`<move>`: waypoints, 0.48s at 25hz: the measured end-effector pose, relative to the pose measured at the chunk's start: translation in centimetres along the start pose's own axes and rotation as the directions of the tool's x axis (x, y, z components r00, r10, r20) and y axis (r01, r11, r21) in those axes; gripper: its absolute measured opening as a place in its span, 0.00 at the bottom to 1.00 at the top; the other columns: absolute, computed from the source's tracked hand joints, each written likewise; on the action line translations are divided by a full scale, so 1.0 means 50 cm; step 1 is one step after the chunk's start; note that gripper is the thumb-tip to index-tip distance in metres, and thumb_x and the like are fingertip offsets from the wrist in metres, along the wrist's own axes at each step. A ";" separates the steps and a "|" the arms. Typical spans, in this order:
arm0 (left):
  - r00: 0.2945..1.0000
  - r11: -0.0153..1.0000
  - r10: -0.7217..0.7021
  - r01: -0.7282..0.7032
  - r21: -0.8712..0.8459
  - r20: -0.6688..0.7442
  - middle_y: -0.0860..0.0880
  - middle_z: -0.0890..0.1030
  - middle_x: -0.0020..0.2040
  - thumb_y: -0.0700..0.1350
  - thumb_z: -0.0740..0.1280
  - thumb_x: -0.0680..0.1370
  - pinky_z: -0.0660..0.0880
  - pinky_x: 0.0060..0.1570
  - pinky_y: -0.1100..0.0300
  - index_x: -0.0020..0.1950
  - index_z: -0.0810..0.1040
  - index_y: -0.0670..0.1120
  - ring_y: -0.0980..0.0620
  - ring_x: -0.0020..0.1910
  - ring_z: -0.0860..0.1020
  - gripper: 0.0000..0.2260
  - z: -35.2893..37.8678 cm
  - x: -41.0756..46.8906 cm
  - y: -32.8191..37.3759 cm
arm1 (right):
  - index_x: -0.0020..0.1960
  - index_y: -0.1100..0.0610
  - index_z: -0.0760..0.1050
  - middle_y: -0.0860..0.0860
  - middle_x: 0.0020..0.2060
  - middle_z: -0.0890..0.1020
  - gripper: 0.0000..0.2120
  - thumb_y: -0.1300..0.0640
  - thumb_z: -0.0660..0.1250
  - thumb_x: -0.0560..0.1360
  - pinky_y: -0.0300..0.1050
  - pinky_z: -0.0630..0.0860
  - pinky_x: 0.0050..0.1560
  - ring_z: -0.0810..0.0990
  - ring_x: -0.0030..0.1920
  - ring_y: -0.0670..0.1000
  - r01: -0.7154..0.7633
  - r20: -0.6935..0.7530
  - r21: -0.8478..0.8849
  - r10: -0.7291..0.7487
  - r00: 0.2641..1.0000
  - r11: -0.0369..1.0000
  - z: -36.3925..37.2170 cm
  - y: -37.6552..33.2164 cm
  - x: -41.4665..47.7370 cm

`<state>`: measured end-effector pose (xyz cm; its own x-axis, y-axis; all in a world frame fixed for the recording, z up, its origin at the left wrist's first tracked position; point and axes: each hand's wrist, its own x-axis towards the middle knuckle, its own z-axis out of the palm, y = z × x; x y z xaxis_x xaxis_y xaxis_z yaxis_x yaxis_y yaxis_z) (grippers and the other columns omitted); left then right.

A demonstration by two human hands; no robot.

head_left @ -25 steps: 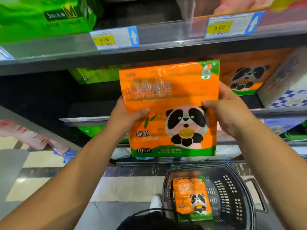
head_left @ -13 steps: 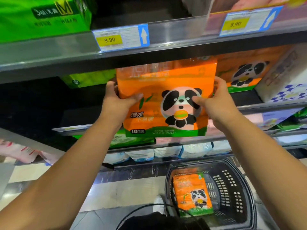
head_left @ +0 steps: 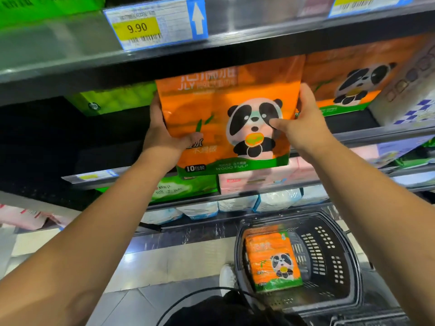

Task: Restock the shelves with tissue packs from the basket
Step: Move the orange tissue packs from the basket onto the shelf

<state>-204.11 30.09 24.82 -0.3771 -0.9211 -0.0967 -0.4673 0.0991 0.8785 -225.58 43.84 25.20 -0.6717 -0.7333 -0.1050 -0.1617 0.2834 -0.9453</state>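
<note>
There are three orange tissue packs, three green packs, at least one pink pack and at least four white packs, that row being too blurred for a sure count. One black basket, one checked box and three price labels show. Two hands are up, the left hand and the right hand, and one white shoe shows.
</note>
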 end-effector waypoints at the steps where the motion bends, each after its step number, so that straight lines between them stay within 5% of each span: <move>1: 1.000 1.000 0.001 -0.001 0.017 -0.008 0.58 0.72 0.59 0.44 0.77 0.70 0.69 0.54 0.57 0.78 0.51 0.57 0.56 0.57 0.71 0.46 0.003 0.007 0.001 | 0.61 0.50 0.67 0.47 0.53 0.79 0.22 0.63 0.72 0.73 0.43 0.77 0.50 0.78 0.53 0.47 -0.001 -0.013 -0.025 0.001 1.000 1.000 0.003 0.003 0.012; 4: 0.999 0.998 0.030 -0.029 0.049 -0.017 0.58 0.73 0.62 0.48 0.75 0.72 0.68 0.55 0.57 0.78 0.53 0.58 0.57 0.58 0.71 0.42 0.003 0.035 0.005 | 0.52 0.53 0.68 0.50 0.44 0.80 0.15 0.61 0.72 0.73 0.46 0.78 0.48 0.79 0.45 0.48 -0.017 -0.090 -0.060 0.011 0.996 0.998 0.016 0.001 0.049; 8: 0.997 0.997 0.074 -0.074 -0.002 -0.016 0.56 0.77 0.62 0.47 0.76 0.72 0.71 0.57 0.55 0.76 0.58 0.58 0.54 0.59 0.76 0.39 0.001 0.065 -0.009 | 0.54 0.55 0.66 0.56 0.50 0.79 0.18 0.56 0.73 0.72 0.55 0.78 0.54 0.80 0.51 0.56 -0.042 -0.147 -0.075 0.030 0.989 0.996 0.025 0.002 0.074; 12: 0.989 0.990 0.122 -0.127 -0.056 -0.083 0.58 0.79 0.56 0.43 0.75 0.72 0.74 0.50 0.64 0.73 0.63 0.52 0.63 0.52 0.77 0.33 0.009 0.074 -0.009 | 0.53 0.55 0.66 0.54 0.51 0.78 0.17 0.57 0.73 0.72 0.49 0.78 0.52 0.79 0.52 0.54 -0.018 -0.200 -0.049 0.008 0.980 0.999 0.027 0.003 0.084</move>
<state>-205.65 26.81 23.84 -0.3640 -0.9301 0.0502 -0.3703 0.1939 0.9085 -227.46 39.96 24.22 -0.8042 -0.5924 -0.0482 -0.1847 0.3262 -0.9271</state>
